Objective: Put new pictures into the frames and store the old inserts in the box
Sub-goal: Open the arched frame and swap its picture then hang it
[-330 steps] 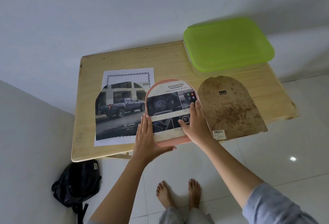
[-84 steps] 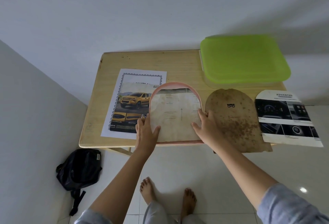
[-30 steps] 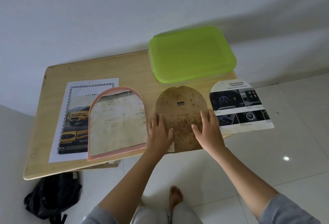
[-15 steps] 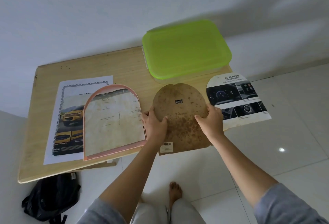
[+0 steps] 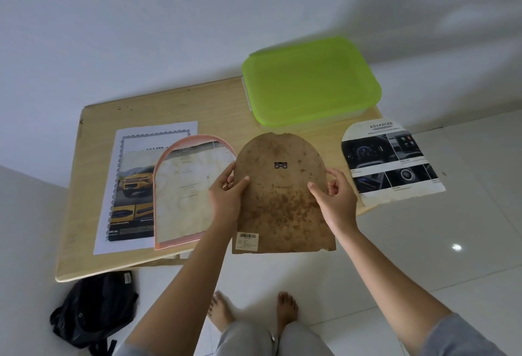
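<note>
Whereas both palms had lain flat on it 1 second before, the left hand [image 5: 226, 200] and right hand [image 5: 336, 200] gripped the backing board [image 5: 282, 203] by its 2 sides, lifted off the table [image 5: 169, 101] beside the frame [image 5: 197, 138]; refitting it probably came next, the old insert [image 5: 387, 163] unboxed.

With arms outstretched, left hand [image 5: 226, 196] and right hand [image 5: 336, 200] pinch the backing board [image 5: 282, 208], thumbs on top.

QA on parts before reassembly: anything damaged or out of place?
Yes. The brown backing board, held by the left hand and right hand, is blotched with dark stains and chipped at its top edge and lower right corner. The ADVANCED print juts well past the right edge of the table.
</note>
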